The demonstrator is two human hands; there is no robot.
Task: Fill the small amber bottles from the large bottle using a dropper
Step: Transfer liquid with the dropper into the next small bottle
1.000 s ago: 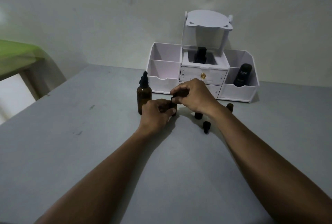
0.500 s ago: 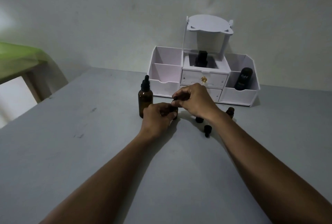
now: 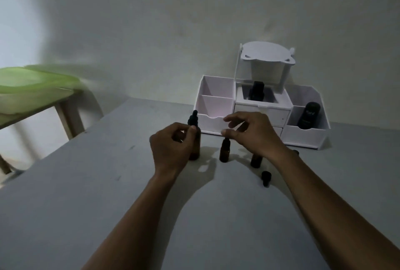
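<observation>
On the grey surface (image 3: 108, 215) the left grip (image 3: 171, 149) sits with curled fingers against the large amber bottle (image 3: 196, 146), whose black dropper top (image 3: 193, 119) stands upright; whether it clasps the bottle cannot be told. The right grip (image 3: 253, 133) hovers, fingers loose and spread, just above a capped small amber bottle (image 3: 225, 150). A second small bottle (image 3: 256, 160) stands partly hidden under that wrist, with a black cap (image 3: 265, 177) near it. A white organizer (image 3: 216, 105) stands behind.

The grey tabletop (image 3: 75, 204) carries a white organizer (image 3: 303, 137) at its far edge, against the wall. In front stand the large bottle (image 3: 196, 145), a capped small amber bottle (image 3: 225, 150), another small bottle (image 3: 256, 161) and a loose black cap (image 3: 266, 177).
</observation>
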